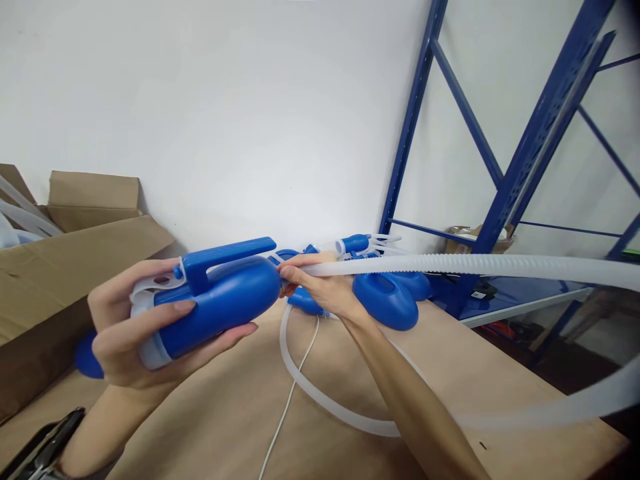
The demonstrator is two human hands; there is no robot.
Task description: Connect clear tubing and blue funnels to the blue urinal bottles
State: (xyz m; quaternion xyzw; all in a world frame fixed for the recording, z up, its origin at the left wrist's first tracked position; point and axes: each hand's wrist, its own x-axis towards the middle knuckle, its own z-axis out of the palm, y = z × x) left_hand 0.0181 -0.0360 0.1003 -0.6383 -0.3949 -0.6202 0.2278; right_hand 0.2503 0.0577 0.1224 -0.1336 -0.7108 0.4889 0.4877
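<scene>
Above the brown table (240, 413), the left hand (130, 327) wraps around a blue pump body (220, 300), fingers closed on its side. Just right of the pump body's rounded end, the right hand (325, 287) pinches the tip of a white ribbed hose (450, 265). More blue pump parts (387, 300) lie behind the pump body.

no readable text, labels, brands or numbers on any visible object
</scene>
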